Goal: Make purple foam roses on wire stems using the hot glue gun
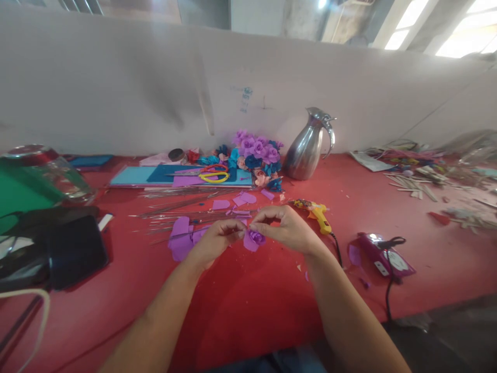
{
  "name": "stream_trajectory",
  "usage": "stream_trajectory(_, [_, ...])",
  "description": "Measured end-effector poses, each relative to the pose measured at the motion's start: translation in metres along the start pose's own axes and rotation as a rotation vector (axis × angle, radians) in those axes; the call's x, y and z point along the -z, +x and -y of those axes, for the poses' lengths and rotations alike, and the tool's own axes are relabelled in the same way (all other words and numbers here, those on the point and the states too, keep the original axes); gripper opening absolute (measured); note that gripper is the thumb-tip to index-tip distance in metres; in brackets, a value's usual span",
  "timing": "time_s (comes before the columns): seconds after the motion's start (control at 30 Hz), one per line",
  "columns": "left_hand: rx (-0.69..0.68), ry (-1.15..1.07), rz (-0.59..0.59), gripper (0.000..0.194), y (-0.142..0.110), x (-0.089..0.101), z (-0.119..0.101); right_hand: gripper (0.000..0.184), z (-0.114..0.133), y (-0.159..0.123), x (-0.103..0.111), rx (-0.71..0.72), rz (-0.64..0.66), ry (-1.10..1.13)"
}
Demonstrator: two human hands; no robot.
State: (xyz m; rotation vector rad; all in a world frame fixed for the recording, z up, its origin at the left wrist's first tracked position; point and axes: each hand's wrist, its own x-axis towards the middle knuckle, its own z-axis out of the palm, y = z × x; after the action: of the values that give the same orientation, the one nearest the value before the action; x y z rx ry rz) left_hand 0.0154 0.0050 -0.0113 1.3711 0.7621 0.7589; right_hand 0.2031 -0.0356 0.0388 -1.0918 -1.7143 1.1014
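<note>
- Your right forearm (341, 295) is beside the cord (336, 247); swinging right could drag the glue gun (320, 217).
- Your left hand (217, 238) and right hand (282, 228) pinch the flower (256, 238) above the near surface (252, 305); tugging apart could tear it.
- Dropping your left hand could scatter the pieces (179, 249).
</note>
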Motion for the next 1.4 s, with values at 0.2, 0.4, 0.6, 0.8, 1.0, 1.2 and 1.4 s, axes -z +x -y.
stream_trajectory(0.2, [-0.019,0.005,-0.025,0.021,0.000,0.000,-0.001,0.021,-0.006,0.004,-0.009,-0.188,-0.092,0.308])
stream_trajectory(0.4, [-0.053,-0.063,-0.031,0.020,0.000,0.003,0.004,0.022,-0.004,0.004,-0.013,-0.258,-0.091,0.530])
stream_trajectory(0.6, [-0.085,-0.135,-0.114,0.021,0.000,0.004,0.005,0.022,-0.001,0.003,-0.016,-0.247,-0.086,0.602])
stream_trajectory(0.8, [-0.104,-0.160,-0.205,0.022,-0.001,0.000,-0.004,0.014,0.001,0.004,-0.017,-0.177,-0.136,0.466])
stream_trajectory(1.0, [-0.153,-0.171,-0.121,0.021,-0.001,0.002,-0.002,0.012,-0.004,0.005,-0.016,-0.258,-0.105,0.571])
stream_trajectory(1.2, [-0.165,-0.172,-0.112,0.019,-0.003,0.003,-0.003,0.015,-0.009,0.004,-0.014,-0.247,-0.027,0.665])
stream_trajectory(1.4, [-0.160,-0.174,-0.115,0.020,-0.004,0.004,-0.002,0.010,-0.007,0.004,-0.016,-0.179,-0.035,0.641])
